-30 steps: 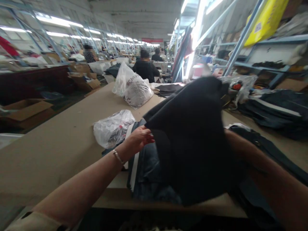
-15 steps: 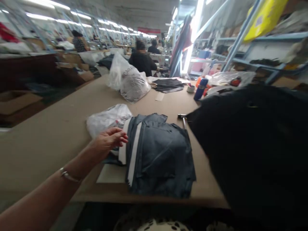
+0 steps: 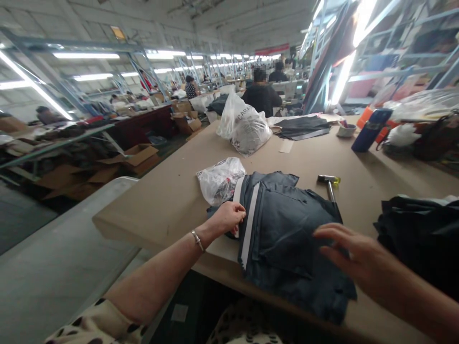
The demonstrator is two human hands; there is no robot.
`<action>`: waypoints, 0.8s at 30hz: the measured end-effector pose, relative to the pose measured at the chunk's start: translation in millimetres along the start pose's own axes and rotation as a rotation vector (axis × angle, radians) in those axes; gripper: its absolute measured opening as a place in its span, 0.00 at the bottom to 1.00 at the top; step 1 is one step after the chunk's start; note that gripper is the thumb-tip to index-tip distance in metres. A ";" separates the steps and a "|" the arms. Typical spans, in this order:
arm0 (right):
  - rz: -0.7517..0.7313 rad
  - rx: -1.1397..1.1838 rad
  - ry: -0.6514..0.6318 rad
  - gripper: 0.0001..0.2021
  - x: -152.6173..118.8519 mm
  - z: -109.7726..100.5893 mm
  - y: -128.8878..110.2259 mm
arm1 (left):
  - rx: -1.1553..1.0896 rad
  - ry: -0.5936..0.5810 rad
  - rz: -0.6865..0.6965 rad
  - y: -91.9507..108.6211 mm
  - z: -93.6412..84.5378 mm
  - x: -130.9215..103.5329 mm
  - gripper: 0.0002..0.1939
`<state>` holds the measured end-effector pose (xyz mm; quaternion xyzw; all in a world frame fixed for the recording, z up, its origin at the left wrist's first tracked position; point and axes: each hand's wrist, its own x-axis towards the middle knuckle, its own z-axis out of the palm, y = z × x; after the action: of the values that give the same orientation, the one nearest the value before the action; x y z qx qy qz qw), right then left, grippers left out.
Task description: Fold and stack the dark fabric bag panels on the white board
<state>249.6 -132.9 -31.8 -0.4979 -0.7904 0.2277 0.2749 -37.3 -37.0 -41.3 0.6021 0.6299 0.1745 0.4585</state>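
Note:
A stack of dark blue-grey cloth pieces [image 3: 294,239] lies at the table's front edge, with white strips [image 3: 251,224] along its left side. My left hand [image 3: 227,217] is at that left side, thumb and fingers drawn together in a pinch. Whatever is between them, if anything, is too small to make out. Over the right part of the stack is my right hand [image 3: 353,253], fingers apart and holding nothing. A clear plastic bag [image 3: 220,179] sits just beyond my left hand.
A hammer [image 3: 330,186] lies behind the stack, and a dark cloth pile [image 3: 419,234] is at the right. Farther back are a large plastic bag [image 3: 245,124], dark cut pieces [image 3: 304,126], a small bowl [image 3: 346,130] and a blue bottle [image 3: 371,130]. People sit beyond the table [image 3: 154,191].
The large dark cloth that was raised at the right is now down in a pile there. My right hand has come into view above the stack. The view has swung left.

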 end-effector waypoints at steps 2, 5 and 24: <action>-0.053 -0.043 -0.113 0.14 22.7 28.7 -16.3 | 0.020 0.013 -0.027 0.3 0.1 -0.8 0.08; -0.028 -0.166 -0.162 0.19 55.1 72.5 -33.6 | -0.024 -0.010 -0.058 2.0 0.4 -6.6 0.07; 0.269 0.411 -0.065 0.16 70.2 84.7 -28.3 | -0.167 -0.163 0.010 25.5 24.6 -9.0 0.10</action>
<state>150.1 -87.5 -62.4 -0.5248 -0.6624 0.4341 0.3121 -4.0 -47.9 -31.1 0.5771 0.5707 0.1795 0.5559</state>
